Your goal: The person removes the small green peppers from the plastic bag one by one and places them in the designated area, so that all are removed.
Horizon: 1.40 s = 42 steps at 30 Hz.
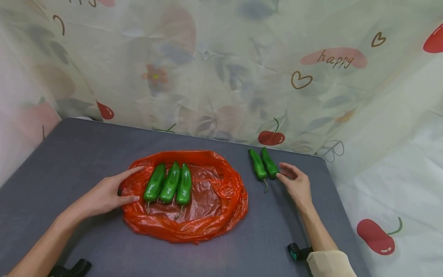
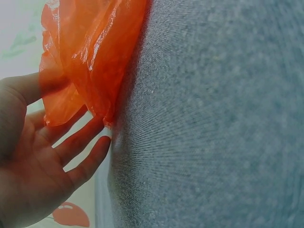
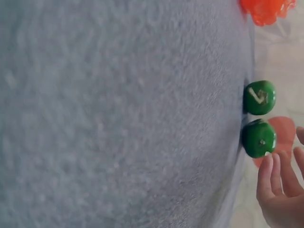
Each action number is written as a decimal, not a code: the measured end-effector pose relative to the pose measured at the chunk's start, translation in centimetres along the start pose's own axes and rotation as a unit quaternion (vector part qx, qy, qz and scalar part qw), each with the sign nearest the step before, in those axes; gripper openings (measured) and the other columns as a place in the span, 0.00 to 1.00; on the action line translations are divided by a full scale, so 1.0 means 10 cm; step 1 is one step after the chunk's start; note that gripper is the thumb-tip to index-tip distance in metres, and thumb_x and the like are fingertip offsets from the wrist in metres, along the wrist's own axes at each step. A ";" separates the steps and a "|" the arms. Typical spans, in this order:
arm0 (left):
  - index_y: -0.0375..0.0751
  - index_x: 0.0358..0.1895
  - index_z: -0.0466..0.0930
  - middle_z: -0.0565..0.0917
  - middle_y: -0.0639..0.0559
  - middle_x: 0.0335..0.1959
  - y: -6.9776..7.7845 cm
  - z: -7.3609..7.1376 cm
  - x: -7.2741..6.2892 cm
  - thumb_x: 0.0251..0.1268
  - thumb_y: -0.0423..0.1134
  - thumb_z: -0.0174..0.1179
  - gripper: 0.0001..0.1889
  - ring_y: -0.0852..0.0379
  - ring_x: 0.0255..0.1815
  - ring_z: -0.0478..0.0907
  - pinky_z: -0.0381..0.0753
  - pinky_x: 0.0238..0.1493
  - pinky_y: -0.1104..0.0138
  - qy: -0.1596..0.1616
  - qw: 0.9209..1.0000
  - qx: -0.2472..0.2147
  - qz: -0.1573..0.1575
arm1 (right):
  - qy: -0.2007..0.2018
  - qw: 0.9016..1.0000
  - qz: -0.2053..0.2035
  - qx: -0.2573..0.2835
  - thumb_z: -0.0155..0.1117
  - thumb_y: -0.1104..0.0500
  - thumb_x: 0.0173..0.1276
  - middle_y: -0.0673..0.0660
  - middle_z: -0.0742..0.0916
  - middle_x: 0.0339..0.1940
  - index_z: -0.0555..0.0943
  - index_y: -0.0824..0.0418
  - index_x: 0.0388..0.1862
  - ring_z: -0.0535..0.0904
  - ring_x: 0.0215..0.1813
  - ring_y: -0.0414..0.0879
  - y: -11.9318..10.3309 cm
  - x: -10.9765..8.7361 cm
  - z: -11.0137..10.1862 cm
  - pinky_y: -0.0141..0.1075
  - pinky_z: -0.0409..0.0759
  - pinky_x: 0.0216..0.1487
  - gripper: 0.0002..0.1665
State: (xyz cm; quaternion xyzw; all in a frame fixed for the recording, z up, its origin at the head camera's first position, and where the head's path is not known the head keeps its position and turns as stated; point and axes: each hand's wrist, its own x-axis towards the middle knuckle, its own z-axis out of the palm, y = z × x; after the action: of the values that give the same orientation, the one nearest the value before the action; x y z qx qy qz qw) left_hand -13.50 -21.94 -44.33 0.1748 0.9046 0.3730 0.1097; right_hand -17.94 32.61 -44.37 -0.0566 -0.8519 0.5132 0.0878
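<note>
On the near left part of the desk, a black wrist device is showing below the left forearm; a second black device is sitting at the right wrist, beside a cream sleeve. Farther in, left of the desk's middle, an orange-red plastic bag is lying with its mouth spread, well apart from the left and right edges. Left hand is resting at the bag's left rim, thumb and fingers wide apart; in the left wrist view one digit is showing through the film, others sticking out past it. Firmness of contact: cannot tell. Inside the bag, three green peppers are lying side by side toward its left wall, just beyond the left fingertips, stems pointing to the near edge. Right of the bag, right hand is hovering with fingers lightly bent and a gap between thumb and fingers, gripping nothing. Its fingertips are touching, or just beside, the right loose pepper. Left loose pepper is lying next to that one, farther from the hand; both are sitting near the far edge, toward the far right corner. Beyond the far edge, a printed curtain is hanging.
</note>
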 end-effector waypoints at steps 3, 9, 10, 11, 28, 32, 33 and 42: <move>0.46 0.77 0.58 0.73 0.30 0.64 0.00 0.01 0.00 0.61 0.51 0.70 0.44 0.42 0.56 0.76 0.77 0.53 0.44 0.001 1.000 -0.001 0.003 | -0.006 1.000 -0.007 0.006 0.69 0.66 0.66 0.66 0.82 0.60 0.79 0.68 0.62 0.80 0.59 0.61 -0.20 -0.11 0.00 0.22 0.76 0.44 0.25; 0.47 0.77 0.58 0.74 0.30 0.63 0.01 0.01 0.00 0.61 0.51 0.70 0.44 0.44 0.54 0.78 0.78 0.51 0.46 0.004 1.000 -0.002 0.002 | -0.007 0.999 -0.033 0.017 0.70 0.65 0.66 0.65 0.83 0.58 0.81 0.65 0.60 0.83 0.54 0.51 -0.18 -0.15 0.04 0.24 0.78 0.45 0.23; 0.47 0.77 0.58 0.74 0.30 0.63 0.01 0.01 0.00 0.61 0.51 0.70 0.44 0.45 0.53 0.78 0.78 0.51 0.47 0.003 1.000 -0.003 0.002 | -0.008 0.999 -0.035 0.021 0.70 0.65 0.66 0.65 0.84 0.58 0.81 0.63 0.60 0.83 0.52 0.48 -0.15 -0.14 0.05 0.25 0.78 0.46 0.23; 0.47 0.77 0.58 0.74 0.30 0.63 0.02 0.01 0.00 0.61 0.51 0.70 0.44 0.45 0.53 0.78 0.78 0.51 0.47 0.003 1.000 -0.002 0.000 | -0.008 0.999 -0.039 0.020 0.70 0.64 0.66 0.64 0.84 0.58 0.82 0.62 0.60 0.84 0.51 0.44 -0.14 -0.15 0.06 0.26 0.78 0.46 0.22; 0.47 0.77 0.58 0.76 0.32 0.61 0.01 0.03 -0.02 0.61 0.52 0.70 0.44 0.45 0.53 0.78 0.78 0.52 0.46 0.006 1.000 -0.001 0.004 | -0.060 0.989 -0.061 0.123 0.68 0.68 0.66 0.70 0.83 0.56 0.78 0.70 0.60 0.84 0.47 0.46 -0.40 -0.34 0.30 0.31 0.80 0.48 0.24; 0.46 0.77 0.58 0.76 0.32 0.61 0.00 0.03 -0.02 0.61 0.52 0.70 0.44 0.44 0.53 0.79 0.78 0.51 0.46 0.004 1.000 -0.002 0.003 | -0.071 0.987 -0.068 0.127 0.70 0.65 0.66 0.68 0.84 0.55 0.78 0.69 0.61 0.83 0.48 0.47 -0.47 -0.43 0.37 0.33 0.81 0.49 0.24; 0.47 0.77 0.58 0.76 0.32 0.61 0.00 0.03 -0.02 0.61 0.51 0.70 0.44 0.45 0.53 0.78 0.78 0.51 0.46 0.005 1.000 -0.003 0.002 | -0.076 0.986 -0.072 0.128 0.70 0.64 0.66 0.68 0.84 0.55 0.78 0.69 0.61 0.83 0.48 0.47 -0.49 -0.45 0.38 0.33 0.81 0.49 0.25; 0.47 0.77 0.58 0.76 0.32 0.61 0.00 0.03 -0.01 0.61 0.51 0.70 0.44 0.46 0.51 0.78 0.79 0.50 0.48 0.004 1.000 -0.009 -0.002 | -0.106 0.982 -0.073 0.141 0.70 0.64 0.66 0.67 0.84 0.55 0.80 0.64 0.60 0.83 0.50 0.54 -0.54 -0.61 0.53 0.35 0.80 0.51 0.23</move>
State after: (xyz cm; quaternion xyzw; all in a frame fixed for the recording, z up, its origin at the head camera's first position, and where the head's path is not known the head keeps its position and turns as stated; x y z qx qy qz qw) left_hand -13.32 -21.79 -44.58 0.1709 0.9021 0.3813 0.1081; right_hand -13.09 24.40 -42.58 0.0735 -0.7774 0.6234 0.0409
